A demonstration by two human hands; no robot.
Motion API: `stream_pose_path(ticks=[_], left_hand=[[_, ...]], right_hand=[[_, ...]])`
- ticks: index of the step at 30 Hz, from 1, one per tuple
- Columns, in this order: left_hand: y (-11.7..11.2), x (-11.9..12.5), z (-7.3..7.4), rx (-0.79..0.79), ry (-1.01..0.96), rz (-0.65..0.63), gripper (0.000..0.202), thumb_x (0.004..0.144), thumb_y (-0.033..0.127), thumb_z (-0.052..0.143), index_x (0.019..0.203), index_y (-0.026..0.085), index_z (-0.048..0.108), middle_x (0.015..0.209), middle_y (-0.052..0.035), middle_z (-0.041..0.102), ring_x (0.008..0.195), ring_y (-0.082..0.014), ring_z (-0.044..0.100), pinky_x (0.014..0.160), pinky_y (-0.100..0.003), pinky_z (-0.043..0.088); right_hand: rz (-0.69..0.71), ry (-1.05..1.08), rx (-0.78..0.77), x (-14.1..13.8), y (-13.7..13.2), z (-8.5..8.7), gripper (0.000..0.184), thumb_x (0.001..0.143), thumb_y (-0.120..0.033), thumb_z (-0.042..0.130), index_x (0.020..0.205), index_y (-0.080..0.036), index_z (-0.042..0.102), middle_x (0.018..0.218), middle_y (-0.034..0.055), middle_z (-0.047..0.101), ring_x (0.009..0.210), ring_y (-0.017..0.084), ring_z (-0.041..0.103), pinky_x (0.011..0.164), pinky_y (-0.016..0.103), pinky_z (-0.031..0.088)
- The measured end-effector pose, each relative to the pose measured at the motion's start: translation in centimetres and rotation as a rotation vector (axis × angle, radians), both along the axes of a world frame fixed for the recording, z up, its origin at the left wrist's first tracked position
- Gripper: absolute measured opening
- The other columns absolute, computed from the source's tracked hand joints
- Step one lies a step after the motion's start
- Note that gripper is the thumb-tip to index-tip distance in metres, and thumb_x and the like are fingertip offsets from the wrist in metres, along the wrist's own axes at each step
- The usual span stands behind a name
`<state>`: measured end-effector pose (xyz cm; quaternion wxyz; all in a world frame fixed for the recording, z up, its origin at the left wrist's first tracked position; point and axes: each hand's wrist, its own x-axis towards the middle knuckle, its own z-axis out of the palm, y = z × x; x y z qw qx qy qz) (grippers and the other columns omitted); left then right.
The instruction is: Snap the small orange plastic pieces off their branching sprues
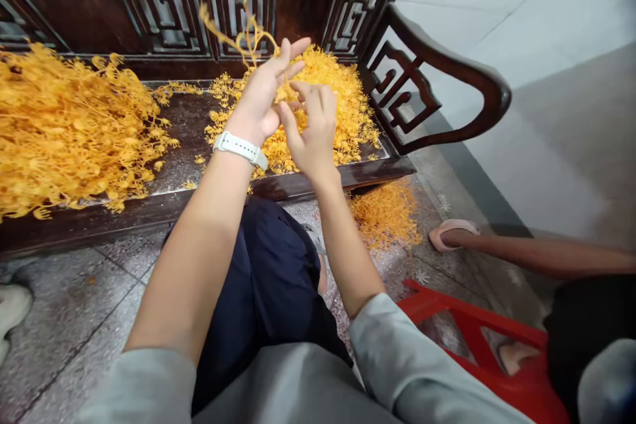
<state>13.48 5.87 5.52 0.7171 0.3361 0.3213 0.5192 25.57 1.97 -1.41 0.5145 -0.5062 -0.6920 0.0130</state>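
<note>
My left hand (265, 96), with a pale watch strap (241, 149) at its wrist, is raised over the bench. A branched yellow plastic stem (248, 40) sticks out beyond it to the upper left, seemingly held between its fingers, some of which are stretched out. Close against it, my right hand (317, 122) has its thumb and fingers bent together in a pinch; whatever lies between those fingertips is hidden. Below and behind both hands spreads a heap of small yellow plastic pieces (348, 106) with clawed ends.
A larger yellow heap (69, 139) covers the left of the dark wooden bench (181, 122). The bench has a carved armrest (447, 73). More orange-yellow pieces (385, 215) lie on the floor. At right are a red plastic stool (477, 331) and another person's leg (536, 255).
</note>
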Motion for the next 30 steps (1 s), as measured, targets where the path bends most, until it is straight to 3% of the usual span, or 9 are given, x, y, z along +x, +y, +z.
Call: stream_pose_path(ticks=[3,8,11,14,19,22,25,27,30], left_hand=[[0.3,-0.1,-0.6,0.14,0.061,-0.139,0.032,0.112,0.039,0.053,0.112,0.021,0.079,0.121,-0.0134,0.074,0.135,-0.0282,0.064,0.097,-0.03,0.06],[0.7,0.1,-1.3,0.051,0.04,-0.05,0.024,0.111,0.036,0.058,0.109,0.018,0.075,0.103,-0.0109,0.078,0.113,-0.0246,0.074,0.09,-0.03,0.061],[1.5,-0.2,-1.6,0.001,-0.044,-0.019,0.026,0.111,0.027,0.056,0.091,0.017,0.07,0.091,-0.0076,0.076,0.09,-0.0209,0.076,0.081,-0.03,0.061],[3.2,-2.2,-2.0,-0.067,-0.147,0.145,0.031,0.113,0.031,0.051,0.085,0.026,0.065,0.082,-0.0025,0.074,0.091,-0.0203,0.074,0.079,-0.031,0.061],[5.6,-5.7,-3.1,-0.15,-0.233,0.245,0.032,0.115,0.037,0.041,0.097,0.034,0.068,0.081,-0.0008,0.076,0.109,-0.018,0.072,0.085,-0.027,0.06],[5.1,-5.4,-2.7,-0.114,-0.317,0.165,0.033,0.114,0.034,0.043,0.097,0.022,0.068,0.091,-0.0051,0.077,0.092,-0.0191,0.075,0.084,-0.029,0.061],[3.5,-4.2,-1.5,-0.04,-0.365,0.034,0.035,0.115,0.031,0.042,0.097,0.015,0.068,0.097,-0.0089,0.077,0.085,-0.0174,0.075,0.085,-0.029,0.061],[2.3,-3.3,-0.5,-0.032,-0.36,-0.012,0.031,0.114,0.033,0.047,0.101,0.016,0.07,0.1,-0.0109,0.077,0.089,-0.0199,0.076,0.085,-0.031,0.061],[0.5,-2.1,0.5,-0.082,-0.319,-0.048,0.02,0.108,0.035,0.061,0.108,0.02,0.073,0.101,-0.0123,0.078,0.1,-0.0263,0.077,0.085,-0.034,0.062]], right_hand=[[0.067,0.046,0.0,-0.9,-0.4,-0.6,0.056,0.109,-0.067,0.037,0.128,-0.023,0.065,0.121,0.0112,0.063,0.122,0.027,0.061,0.112,0.055,0.049],[0.142,0.149,-0.003,-1.5,-1.1,0.7,0.045,0.11,-0.059,0.043,0.096,-0.023,0.066,0.095,0.0054,0.062,0.102,0.023,0.061,0.106,0.051,0.049],[0.176,0.099,0.025,-3.1,-4.0,1.2,0.037,0.111,-0.047,0.046,0.086,-0.024,0.062,0.087,0.0054,0.06,0.09,0.023,0.057,0.097,0.048,0.048],[0.278,0.068,0.079,-4.9,-8.7,1.7,0.03,0.11,-0.03,0.048,0.084,-0.023,0.06,0.08,0.0039,0.06,0.079,0.02,0.054,0.084,0.041,0.047],[0.856,0.087,-0.1,-3.9,-14.3,4.8,0.011,0.102,-0.015,0.065,0.094,-0.02,0.07,0.083,0.0028,0.071,0.076,0.014,0.062,0.074,0.033,0.05],[1.174,0.169,-0.202,-1.4,-12.1,6.0,0.021,0.099,-0.044,0.072,0.09,-0.025,0.074,0.072,-0.0005,0.067,0.064,0.013,0.059,0.062,0.03,0.05],[0.85,0.563,-0.15,0.1,-7.3,5.0,0.061,0.086,-0.087,0.059,0.087,-0.028,0.072,0.07,0.0007,0.06,0.058,0.015,0.046,0.055,0.032,0.045],[0.519,0.774,-0.222,-0.1,-4.9,3.8,0.063,0.09,-0.085,0.053,0.098,-0.025,0.071,0.083,0.0043,0.064,0.063,0.015,0.047,0.059,0.032,0.046],[0.211,0.758,-0.228,-1.8,-4.1,2.4,0.05,0.096,-0.069,0.059,0.118,-0.024,0.066,0.099,0.0059,0.065,0.071,0.015,0.054,0.065,0.03,0.048]])
